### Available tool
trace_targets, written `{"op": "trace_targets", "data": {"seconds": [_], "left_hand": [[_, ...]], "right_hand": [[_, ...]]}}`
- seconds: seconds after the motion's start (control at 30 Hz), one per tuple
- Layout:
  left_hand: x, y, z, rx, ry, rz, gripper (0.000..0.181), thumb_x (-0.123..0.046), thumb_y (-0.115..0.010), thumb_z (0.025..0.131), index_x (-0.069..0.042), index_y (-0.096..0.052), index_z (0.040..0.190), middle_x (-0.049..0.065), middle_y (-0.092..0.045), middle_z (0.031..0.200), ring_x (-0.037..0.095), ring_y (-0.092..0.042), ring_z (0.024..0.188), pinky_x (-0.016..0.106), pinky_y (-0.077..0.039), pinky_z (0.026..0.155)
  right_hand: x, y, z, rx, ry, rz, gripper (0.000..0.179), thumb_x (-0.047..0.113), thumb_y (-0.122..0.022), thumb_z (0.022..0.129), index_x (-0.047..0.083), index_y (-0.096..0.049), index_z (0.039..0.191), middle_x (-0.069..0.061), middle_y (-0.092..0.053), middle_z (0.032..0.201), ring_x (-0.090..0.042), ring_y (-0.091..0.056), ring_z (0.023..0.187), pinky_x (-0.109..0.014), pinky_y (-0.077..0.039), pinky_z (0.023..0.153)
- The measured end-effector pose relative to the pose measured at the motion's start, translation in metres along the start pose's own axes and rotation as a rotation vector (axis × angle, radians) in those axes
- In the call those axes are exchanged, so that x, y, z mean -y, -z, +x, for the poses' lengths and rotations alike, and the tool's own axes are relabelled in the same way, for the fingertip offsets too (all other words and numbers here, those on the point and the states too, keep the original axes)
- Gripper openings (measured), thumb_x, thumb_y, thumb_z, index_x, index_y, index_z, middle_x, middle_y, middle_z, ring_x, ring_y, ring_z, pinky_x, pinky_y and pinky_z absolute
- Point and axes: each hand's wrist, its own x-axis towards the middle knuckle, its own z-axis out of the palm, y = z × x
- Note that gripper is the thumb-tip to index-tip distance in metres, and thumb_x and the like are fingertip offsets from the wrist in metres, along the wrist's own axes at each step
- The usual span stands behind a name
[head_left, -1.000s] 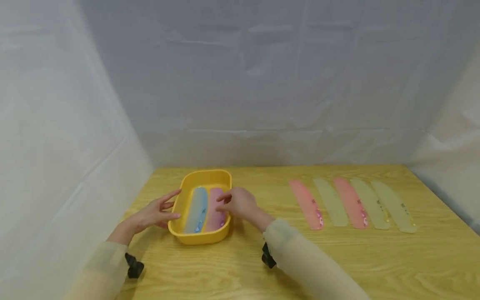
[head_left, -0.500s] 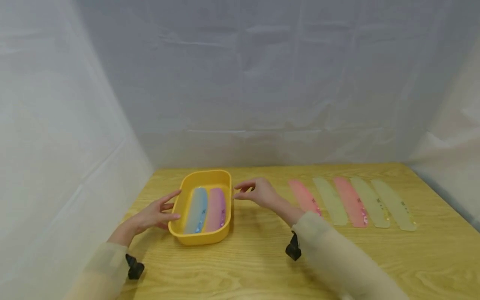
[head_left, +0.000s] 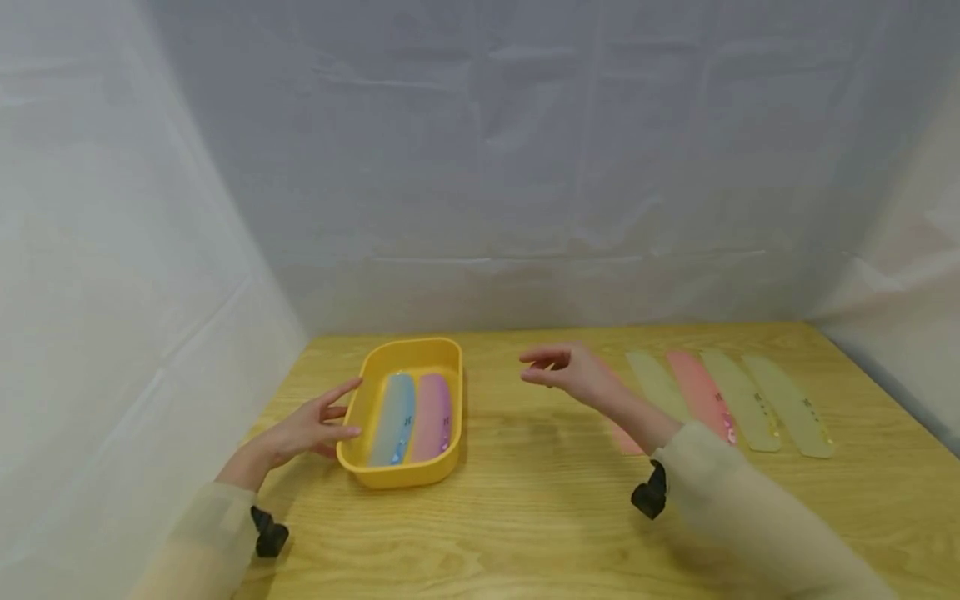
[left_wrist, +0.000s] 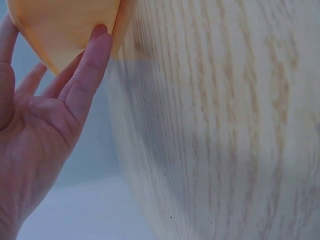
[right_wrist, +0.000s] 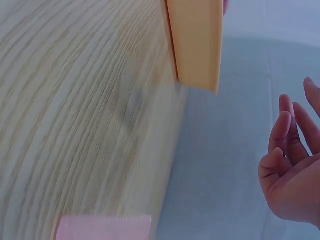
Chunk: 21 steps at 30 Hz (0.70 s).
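Note:
In the head view, my left hand (head_left: 303, 429) touches the left side of a yellow tub (head_left: 401, 477) with fingers spread. The left wrist view shows the left fingertips against the tub's outer wall (left_wrist: 65, 30). Inside the tub, a blue comb-like piece (head_left: 393, 417) and a pink-purple one (head_left: 432, 412) lie side by side, flat and slightly curved. My right hand (head_left: 573, 371) is over the table between the tub and a row of similar pieces, its fingers loosely bent and holding nothing. Its hand and forearm partly cover the nearest pink piece (head_left: 628, 440).
To the right lie a pale green piece (head_left: 652, 379), another pink one (head_left: 697, 383) and two more pale green pieces (head_left: 738, 400), spaced in a row. White sheeting (head_left: 525, 167) encloses the wooden table (head_left: 510, 533) at the back and sides.
My right hand has withdrawn from the pink-purple piece in the tub and moved right, toward the row. The left hand has stayed at the tub's side.

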Motion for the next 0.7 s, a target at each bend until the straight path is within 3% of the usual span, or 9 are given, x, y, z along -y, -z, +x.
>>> {"op": "trace_targets", "data": {"seconds": [0.27,0.5,0.7], "left_hand": [[0.002,0.002,0.000,-0.009,0.017,-0.011,0.087,-0.017,-0.067,0.094,-0.012,-0.008,0.157,0.041,-0.028,0.144,0.042,-0.055,0.114,0.048,-0.055,0.075],[0.001,0.002,-0.001,-0.005,0.022,-0.002,0.088,-0.020,-0.068,0.093,-0.011,-0.008,0.157,0.041,-0.028,0.144,0.042,-0.056,0.114,0.048,-0.055,0.076],[0.002,0.002,-0.001,-0.012,0.026,-0.009,0.088,-0.020,-0.068,0.093,-0.012,-0.009,0.157,0.040,-0.029,0.144,0.041,-0.056,0.113,0.048,-0.055,0.076]], "right_hand": [[-0.008,0.032,-0.017,-0.024,0.016,-0.032,0.037,0.019,-0.070,0.092,-0.001,-0.065,0.123,-0.009,-0.069,0.100,-0.017,-0.063,0.084,-0.031,-0.052,0.074],[-0.020,0.056,-0.029,-0.034,0.010,-0.065,0.040,0.020,-0.067,0.094,0.002,-0.062,0.129,-0.016,-0.065,0.112,-0.022,-0.061,0.085,-0.029,-0.046,0.061],[-0.039,0.069,-0.039,-0.021,0.010,-0.109,0.048,0.021,-0.066,0.094,0.000,-0.054,0.136,-0.022,-0.059,0.122,-0.028,-0.060,0.096,-0.041,-0.052,0.073]]}}
